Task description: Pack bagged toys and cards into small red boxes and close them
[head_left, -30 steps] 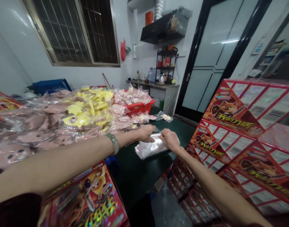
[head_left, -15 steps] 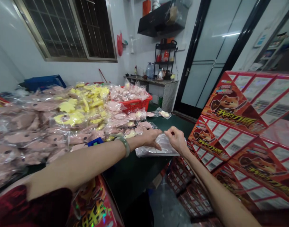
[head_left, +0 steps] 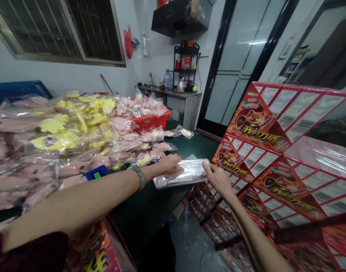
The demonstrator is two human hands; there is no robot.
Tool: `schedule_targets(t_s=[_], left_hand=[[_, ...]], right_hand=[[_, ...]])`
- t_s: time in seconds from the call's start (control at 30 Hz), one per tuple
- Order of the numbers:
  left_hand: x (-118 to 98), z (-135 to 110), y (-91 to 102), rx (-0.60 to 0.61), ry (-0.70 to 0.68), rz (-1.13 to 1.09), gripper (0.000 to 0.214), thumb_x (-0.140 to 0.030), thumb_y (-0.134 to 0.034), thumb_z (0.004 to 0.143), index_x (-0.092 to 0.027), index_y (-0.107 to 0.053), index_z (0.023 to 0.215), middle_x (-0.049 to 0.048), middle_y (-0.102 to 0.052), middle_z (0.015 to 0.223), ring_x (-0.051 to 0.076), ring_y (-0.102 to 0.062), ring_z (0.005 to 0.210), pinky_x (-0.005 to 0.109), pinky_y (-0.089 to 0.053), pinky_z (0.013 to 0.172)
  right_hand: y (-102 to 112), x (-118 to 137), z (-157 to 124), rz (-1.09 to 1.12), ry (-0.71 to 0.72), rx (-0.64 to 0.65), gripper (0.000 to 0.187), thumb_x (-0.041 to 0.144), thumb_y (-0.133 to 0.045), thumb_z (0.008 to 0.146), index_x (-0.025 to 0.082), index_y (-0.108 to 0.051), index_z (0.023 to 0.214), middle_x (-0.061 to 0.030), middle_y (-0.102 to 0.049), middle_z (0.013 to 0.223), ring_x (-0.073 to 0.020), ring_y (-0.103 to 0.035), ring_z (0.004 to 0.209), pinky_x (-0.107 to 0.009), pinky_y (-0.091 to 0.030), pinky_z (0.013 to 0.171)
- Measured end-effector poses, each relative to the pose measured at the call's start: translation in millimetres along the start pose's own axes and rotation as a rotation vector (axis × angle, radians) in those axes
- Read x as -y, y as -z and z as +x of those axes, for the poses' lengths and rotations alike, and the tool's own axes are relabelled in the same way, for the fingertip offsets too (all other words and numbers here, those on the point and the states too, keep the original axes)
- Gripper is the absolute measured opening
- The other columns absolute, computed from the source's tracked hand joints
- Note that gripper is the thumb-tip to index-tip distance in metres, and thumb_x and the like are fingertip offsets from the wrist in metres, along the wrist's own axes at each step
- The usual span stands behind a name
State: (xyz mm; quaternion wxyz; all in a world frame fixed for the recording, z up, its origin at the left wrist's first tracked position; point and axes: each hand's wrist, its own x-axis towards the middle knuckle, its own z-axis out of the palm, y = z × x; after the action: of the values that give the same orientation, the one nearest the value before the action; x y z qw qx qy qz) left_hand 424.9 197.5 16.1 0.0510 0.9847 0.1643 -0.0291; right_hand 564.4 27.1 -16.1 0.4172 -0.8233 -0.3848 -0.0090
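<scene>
The clear plastic stack (head_left: pixel 191 170) lay on the green table (head_left: pixel 144 211), under the left fingers and against the right ones; the right hand (head_left: pixel 217 175) pinched its right edge, fingers drawn narrow; the left hand (head_left: pixel 169 164) rested on its left part, fingers bent, though whether they gripped a layer could not be told; beyond the left fingers lay bagged pink pieces (head_left: pixel 127 141) and a red basket (head_left: pixel 153 123); right of the right fingers stood red display boxes (head_left: pixel 254 122).
</scene>
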Motion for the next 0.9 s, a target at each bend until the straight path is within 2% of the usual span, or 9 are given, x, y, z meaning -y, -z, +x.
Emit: schedule_targets(t_s=[0.07, 0.17, 0.23, 0.33, 0.4, 0.47, 0.63, 0.77, 0.9], left_hand=[[-2, 0, 1.0, -0.001, 0.007, 0.006, 0.033, -0.036, -0.053, 0.087, -0.015, -0.055, 0.112, 0.0085, -0.059, 0.113, 0.021, -0.059, 0.098, 0.043, -0.05, 0.084], [-5, -4, 4.5, -0.008, 0.0, -0.003, 0.037, -0.041, -0.054, 0.086, -0.015, -0.055, 0.113, 0.0094, -0.058, 0.115, 0.023, -0.058, 0.102, 0.045, -0.047, 0.087], [-9, -7, 6.3, -0.022, -0.015, -0.025, 0.057, -0.051, -0.057, 0.079, -0.014, -0.048, 0.121, 0.0131, -0.055, 0.123, 0.027, -0.053, 0.111, 0.047, -0.043, 0.091], [-17, -7, 4.9, -0.039, -0.031, -0.071, 0.097, -0.064, -0.062, 0.064, -0.013, -0.025, 0.138, 0.0194, -0.043, 0.138, 0.034, -0.043, 0.123, 0.049, -0.036, 0.098], [-21, -4, 1.5, -0.043, -0.019, -0.095, 0.113, -0.066, -0.064, 0.058, -0.012, -0.011, 0.142, 0.0223, -0.038, 0.141, 0.036, -0.04, 0.126, 0.052, -0.033, 0.099], [-22, -1, -2.0, -0.041, 0.003, -0.112, 0.121, -0.066, -0.066, 0.055, -0.011, -0.004, 0.142, 0.0246, -0.041, 0.138, 0.038, -0.042, 0.124, 0.054, -0.032, 0.097], [-20, 2, -3.3, -0.023, 0.041, -0.126, 0.123, -0.064, -0.069, 0.052, -0.009, -0.004, 0.141, 0.024, -0.053, 0.125, 0.038, -0.051, 0.114, 0.05, -0.038, 0.09], [-21, -2, -2.3, -0.021, 0.032, -0.121, 0.119, -0.063, -0.069, 0.052, -0.011, -0.01, 0.141, 0.0238, -0.051, 0.127, 0.04, -0.049, 0.115, 0.052, -0.037, 0.091], [-21, -1, -0.3, -0.012, -0.02, -0.144, 0.111, -0.063, -0.07, 0.051, -0.014, -0.022, 0.137, 0.0213, -0.052, 0.127, 0.041, -0.049, 0.114, 0.057, -0.035, 0.092]], right_hand=[[-5, 3, 2, 0.045, 0.046, 0.045, 0.037, 0.053, -0.057, 0.072, 0.02, -0.061, 0.057, -0.001, -0.051, 0.054, -0.0156, -0.047, 0.057, -0.026, -0.031, 0.057], [-11, 7, 7, 0.146, 0.112, 0.027, 0.027, 0.046, -0.061, 0.068, 0.02, -0.062, 0.061, -0.0031, -0.056, 0.067, -0.0183, -0.05, 0.071, -0.028, -0.035, 0.067], [-13, 8, 10, 0.235, 0.14, 0.019, 0.028, 0.044, -0.058, 0.071, 0.02, -0.057, 0.056, -0.0028, -0.054, 0.067, -0.018, -0.049, 0.071, -0.029, -0.037, 0.07], [-14, 8, 11, 0.395, 0.143, 0.049, 0.034, 0.045, -0.053, 0.076, 0.02, -0.048, 0.053, 0.0008, -0.05, 0.058, -0.015, -0.047, 0.062, -0.028, -0.039, 0.065], [-16, 8, 12, 0.52, 0.117, 0.057, 0.034, 0.047, -0.051, 0.078, 0.02, -0.047, 0.057, 0.0004, -0.055, 0.063, -0.0142, -0.05, 0.062, -0.026, -0.042, 0.063], [-21, 12, 12, 0.655, 0.081, 0.042, 0.035, 0.05, -0.048, 0.079, 0.02, -0.047, 0.062, -0.0018, -0.061, 0.075, -0.0137, -0.055, 0.065, -0.026, -0.045, 0.062], [-36, 27, 10, 0.908, 0.008, -0.05, 0.038, 0.056, -0.044, 0.08, 0.02, -0.045, 0.066, -0.0056, -0.063, 0.092, -0.0111, -0.059, 0.057, -0.026, -0.049, 0.054], [-36, 30, 7, 0.939, -0.015, -0.128, 0.036, 0.051, -0.045, 0.081, 0.02, -0.044, 0.064, -0.0048, -0.064, 0.084, -0.0096, -0.055, 0.049, -0.024, -0.045, 0.048], [-20, 28, 10, 0.818, 0.017, -0.131, 0.028, 0.043, -0.048, 0.084, 0.019, -0.056, 0.071, -0.0001, -0.063, 0.066, -0.0105, -0.052, 0.049, -0.023, -0.041, 0.052]])
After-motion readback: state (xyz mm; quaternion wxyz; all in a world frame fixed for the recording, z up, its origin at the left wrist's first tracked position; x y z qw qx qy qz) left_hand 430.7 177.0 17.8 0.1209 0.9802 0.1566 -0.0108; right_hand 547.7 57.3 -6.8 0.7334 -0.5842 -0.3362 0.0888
